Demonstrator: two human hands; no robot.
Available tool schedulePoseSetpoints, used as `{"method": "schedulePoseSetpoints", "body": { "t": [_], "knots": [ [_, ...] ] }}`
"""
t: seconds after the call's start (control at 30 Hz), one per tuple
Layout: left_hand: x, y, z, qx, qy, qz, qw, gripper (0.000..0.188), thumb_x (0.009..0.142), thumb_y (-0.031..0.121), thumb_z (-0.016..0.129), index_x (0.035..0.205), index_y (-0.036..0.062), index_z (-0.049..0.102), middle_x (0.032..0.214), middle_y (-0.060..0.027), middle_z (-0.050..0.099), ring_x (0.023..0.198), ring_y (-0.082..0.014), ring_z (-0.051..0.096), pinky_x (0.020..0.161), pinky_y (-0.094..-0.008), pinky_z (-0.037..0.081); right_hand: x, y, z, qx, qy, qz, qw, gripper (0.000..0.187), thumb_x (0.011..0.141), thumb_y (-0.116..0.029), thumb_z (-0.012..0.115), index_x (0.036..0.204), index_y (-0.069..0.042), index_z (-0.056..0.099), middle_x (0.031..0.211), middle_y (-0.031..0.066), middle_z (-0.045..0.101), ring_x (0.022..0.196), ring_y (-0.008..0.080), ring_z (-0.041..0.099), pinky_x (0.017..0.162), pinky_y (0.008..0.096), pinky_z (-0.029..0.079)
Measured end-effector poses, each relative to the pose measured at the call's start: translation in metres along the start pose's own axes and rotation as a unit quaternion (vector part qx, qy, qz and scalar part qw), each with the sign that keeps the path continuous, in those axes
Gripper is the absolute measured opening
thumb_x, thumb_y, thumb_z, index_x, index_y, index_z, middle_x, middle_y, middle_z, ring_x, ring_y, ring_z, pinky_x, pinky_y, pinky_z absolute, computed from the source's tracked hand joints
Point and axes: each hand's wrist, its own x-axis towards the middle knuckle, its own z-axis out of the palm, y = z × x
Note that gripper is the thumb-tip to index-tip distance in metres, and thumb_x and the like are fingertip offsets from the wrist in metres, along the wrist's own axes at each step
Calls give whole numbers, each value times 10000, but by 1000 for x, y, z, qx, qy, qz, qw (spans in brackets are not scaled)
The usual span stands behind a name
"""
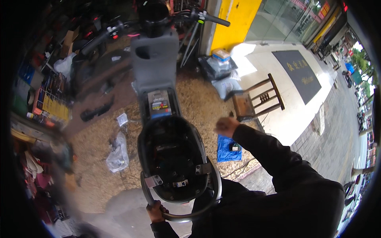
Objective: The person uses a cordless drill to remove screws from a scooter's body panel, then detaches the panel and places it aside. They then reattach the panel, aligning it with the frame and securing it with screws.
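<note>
Left hand [156,212] is gripping the near rail [190,217]—blurred right hand [226,127], grip unclear, is hovering near blue sheeting [224,154]—and gold lettering [298,65] is marking the far-right mat [295,77].

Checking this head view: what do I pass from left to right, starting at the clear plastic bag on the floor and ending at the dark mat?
Clear plastic bag → left hand on the curved grab rail → right hand, blurred → wooden chair's backrest → dark mat.

Mottled brown floor [93,158] bearing 1 clear bag [116,156], 1 white packet [122,119], 1 blue sheet [224,155], 1 dark curved part [96,112]
</note>
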Motion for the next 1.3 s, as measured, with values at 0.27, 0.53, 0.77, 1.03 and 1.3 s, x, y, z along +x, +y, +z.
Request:
{"method": "schedulePoseSetpoints", "body": {
  "t": [0.27, 0.53, 0.77, 1.03, 1.3],
  "knots": [
    [-10, -9, 14, 10, -30, 38, 999, 127, 766, 79, 624, 740, 48, 504, 528, -62, 468, 371, -195, 480, 355, -366, 454, 163, -200, -103, -63, 135, -209, 967, 433, 781, -339, 749, 1056, -23, 641, 932, 176, 686, 882, 323, 682, 791, 406, 544],
    [-10, -32, 33, -22, -24, 14, 999, 104, 761, 5, 636, 764, -4, 532, 534, -68, 516, 365, -182, 517, 352, -322, 426, 308, -347, -147, -238, 357, -448, 784, 583, 760, -315, 782, 1192, 20, 581, 1080, 204, 682, 1001, 344, 666, 898, 397, 523],
    [-11, -71, 54, -43, -39, -22, 998, 107, 785, -17, 648, 837, -24, 555, 582, -65, 558, 407, -147, 532, 387, -286, 424, 375, -381, -143, -302, 214, -397, 840, 501, 698, -255, 766, 1119, -22, 628, 1013, 232, 670, 993, 397, 635, 868, 456, 507],
    [-20, -90, 81, -24, -66, -13, 997, 86, 833, -4, 630, 901, -9, 577, 617, -41, 578, 454, -113, 535, 417, -267, 408, 367, -348, -153, -284, 292, -302, 862, 291, 685, -205, 743, 935, -60, 705, 902, 200, 694, 890, 353, 674, 793, 405, 525],
    [-12, -130, 116, 24, -62, 11, 998, 97, 830, 32, 627, 917, -4, 607, 659, -23, 593, 547, -75, 523, 470, -283, 421, 349, -298, -173, -273, 322, -375, 826, 268, 690, -209, 773, 878, -27, 717, 803, 175, 698, 769, 318, 675, 727, 388, 531]
  ]
}}
